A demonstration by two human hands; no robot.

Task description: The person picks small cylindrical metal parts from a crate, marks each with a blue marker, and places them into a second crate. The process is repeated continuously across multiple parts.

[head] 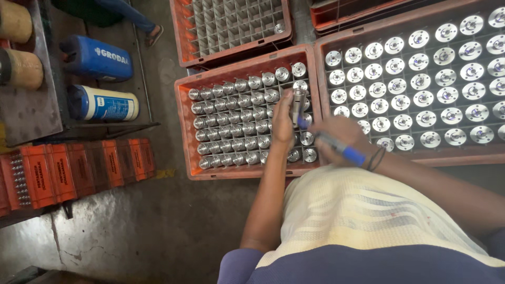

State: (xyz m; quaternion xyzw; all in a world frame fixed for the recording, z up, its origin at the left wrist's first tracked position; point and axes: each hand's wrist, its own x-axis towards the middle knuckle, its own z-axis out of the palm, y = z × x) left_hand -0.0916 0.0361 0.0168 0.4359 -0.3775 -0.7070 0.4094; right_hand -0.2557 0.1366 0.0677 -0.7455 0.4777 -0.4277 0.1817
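right crate: big orange plastic crate [368,158], gridded, flanged round steel parts [421,81] standing face-up, nearly every cell filled; runs off the right and far picture edges.
middle crate: smaller orange plastic crate [181,126], rows of plain steel cylinders [231,121]; its right wall touches the big crate, no gap between them.
far crate: orange crate with grey dividers [181,31], almost all cells bare, one part at its near right corner.
floor room: stained concrete floor [131,226] open on the near left; blue and white drums [100,79] and a row of flat orange crates [79,168] close it further left.
left hand: left hand [283,121] above middle crate's right side, fingers wrapped and pinching a shiny steel cylinder [298,105] held upright, clear of the rows.
right hand: right hand [339,139] over the shared crate wall, fingers curled tight round a blue-handled pen-like tool [336,147], tip at the cylinder's lower end.
risk, drop: likely slippery metal, grip covers only one side; a slip would drop it onto packed parts and dent them.
risk, snag: wrist band [376,158] and forearm ride low over the near row of flanged parts; could knock one askew.
risk, tool: tip could skid off the round surface toward left fingers.
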